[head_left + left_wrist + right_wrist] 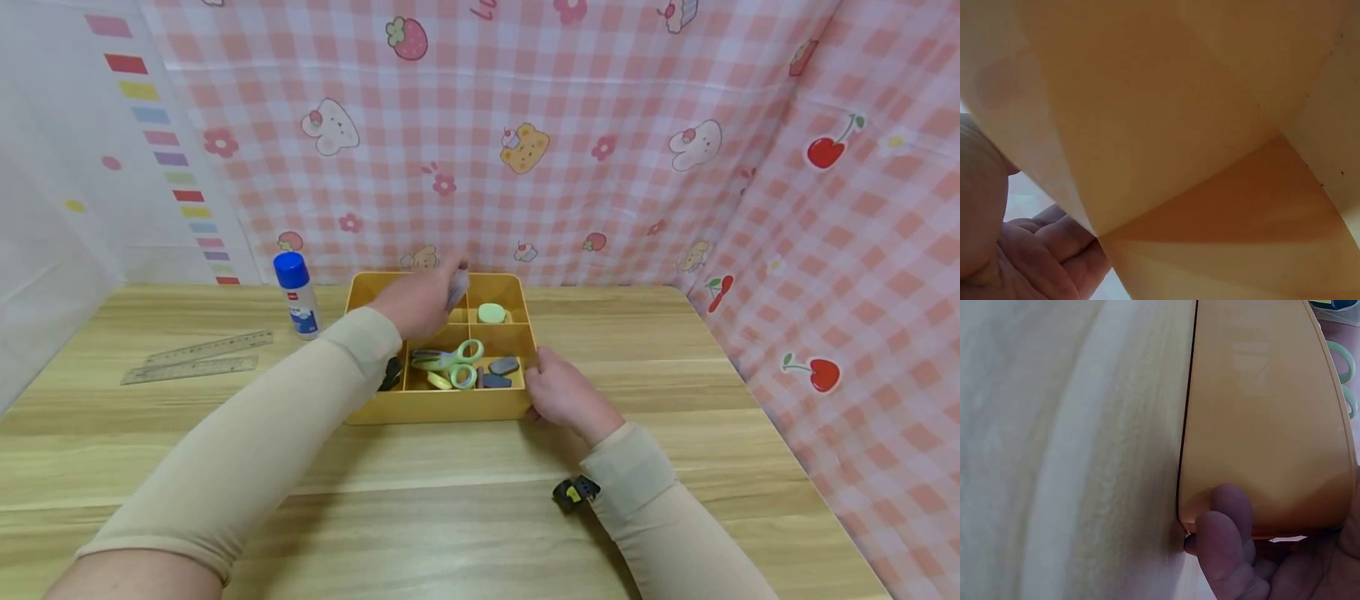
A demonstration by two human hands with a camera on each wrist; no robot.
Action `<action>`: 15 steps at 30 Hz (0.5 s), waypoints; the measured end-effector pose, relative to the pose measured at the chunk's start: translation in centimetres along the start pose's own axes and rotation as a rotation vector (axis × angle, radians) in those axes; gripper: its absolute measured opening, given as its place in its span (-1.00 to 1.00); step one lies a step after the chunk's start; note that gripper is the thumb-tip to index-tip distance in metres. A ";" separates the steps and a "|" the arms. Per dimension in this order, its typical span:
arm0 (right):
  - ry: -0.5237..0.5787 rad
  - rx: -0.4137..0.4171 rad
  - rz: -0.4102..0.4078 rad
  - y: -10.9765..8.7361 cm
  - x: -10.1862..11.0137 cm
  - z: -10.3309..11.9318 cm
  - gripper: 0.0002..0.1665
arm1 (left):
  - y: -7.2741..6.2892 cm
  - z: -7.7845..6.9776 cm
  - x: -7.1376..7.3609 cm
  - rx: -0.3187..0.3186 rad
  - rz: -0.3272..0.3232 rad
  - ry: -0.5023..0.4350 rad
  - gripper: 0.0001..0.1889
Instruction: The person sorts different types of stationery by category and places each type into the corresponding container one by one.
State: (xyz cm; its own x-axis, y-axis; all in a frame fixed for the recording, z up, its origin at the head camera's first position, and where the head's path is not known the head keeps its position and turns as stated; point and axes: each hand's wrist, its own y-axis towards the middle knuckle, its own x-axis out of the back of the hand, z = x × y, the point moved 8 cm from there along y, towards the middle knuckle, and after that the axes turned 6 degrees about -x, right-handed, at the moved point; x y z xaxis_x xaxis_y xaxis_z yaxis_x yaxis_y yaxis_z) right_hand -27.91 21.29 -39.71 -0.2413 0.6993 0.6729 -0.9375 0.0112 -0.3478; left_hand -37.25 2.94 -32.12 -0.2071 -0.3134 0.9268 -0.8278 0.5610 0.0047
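Note:
A yellow divided organizer box stands on the wooden table. My left hand reaches over its back left part and holds a pale grey, see-through item, too blurred to name. In the left wrist view, the fingers show past a yellow wall of the box. My right hand grips the box's front right corner, fingertips against its outer wall. Green-handled scissors and grey erasers lie in the front right compartment. A pale green rounded piece sits in the back right one.
Left of the box stands a glue bottle with a blue cap. Two clear rulers lie crossed on the table. Pink checked cloth hangs behind and at the right. Dark items show partly under my left sleeve.

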 end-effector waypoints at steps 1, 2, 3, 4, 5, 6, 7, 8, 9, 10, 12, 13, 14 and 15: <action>-0.001 0.000 0.001 0.0 0.0 0.0 -0.48 | 0.0 0.0 -0.1 0.001 0.007 0.003 -0.32; -0.002 0.000 0.001 -0.1 0.1 0.0 -0.48 | 0.0 0.1 -0.2 0.004 0.012 0.003 -0.33; -0.002 0.000 0.002 -0.1 0.1 0.0 -0.49 | 0.0 0.1 -0.2 0.006 0.014 0.004 -0.34; -0.002 -0.001 0.002 -0.1 0.1 0.1 -0.49 | 0.0 0.0 -0.2 0.008 0.021 0.006 -0.35; -0.003 0.000 0.002 -0.1 0.1 0.1 -0.49 | 0.0 -0.1 -0.3 0.006 0.026 0.010 -0.36; -0.004 0.001 0.002 -0.1 0.1 0.1 -0.49 | 0.0 -0.2 -0.4 0.004 0.030 0.014 -0.38; -0.005 0.001 0.003 -0.1 0.1 0.1 -0.49 | 0.0 -0.3 -0.4 0.003 0.035 0.019 -0.40; -0.005 0.003 0.004 -0.1 0.1 0.1 -0.49 | 0.0 -0.4 -0.5 -0.001 0.039 0.026 -0.41; -0.005 0.006 0.005 -0.1 0.1 0.1 -0.49 | 0.1 -0.5 -0.6 -0.006 0.043 0.032 -0.42; -0.005 0.010 0.005 -0.1 0.1 0.1 -0.48 | 0.1 -0.6 -0.7 -0.012 0.046 0.038 -0.42; -0.008 0.013 0.006 0.0 0.0 0.0 -0.48 | 0.2 -0.7 -0.8 -0.024 0.044 0.045 -0.43; -0.008 0.014 0.006 0.0 0.0 0.0 -0.48 | 0.2 -0.7 -0.8 -0.032 0.043 0.049 -0.43; -0.008 0.014 0.006 0.0 0.0 0.0 -0.48 | 0.1 -0.8 -0.8 -0.040 0.042 0.052 -0.43; -0.007 0.013 0.005 0.1 0.0 0.0 -0.48 | 0.1 -0.9 -0.8 -0.045 0.042 0.052 -0.42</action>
State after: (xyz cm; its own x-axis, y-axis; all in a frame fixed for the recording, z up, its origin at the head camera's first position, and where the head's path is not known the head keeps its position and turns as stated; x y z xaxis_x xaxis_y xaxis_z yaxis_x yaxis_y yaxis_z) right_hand -27.96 21.29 -39.75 -0.2478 0.6946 0.6754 -0.9394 -0.0018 -0.3428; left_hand -36.70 3.95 -32.51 -0.2129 -0.2491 0.9448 -0.7942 0.6074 -0.0188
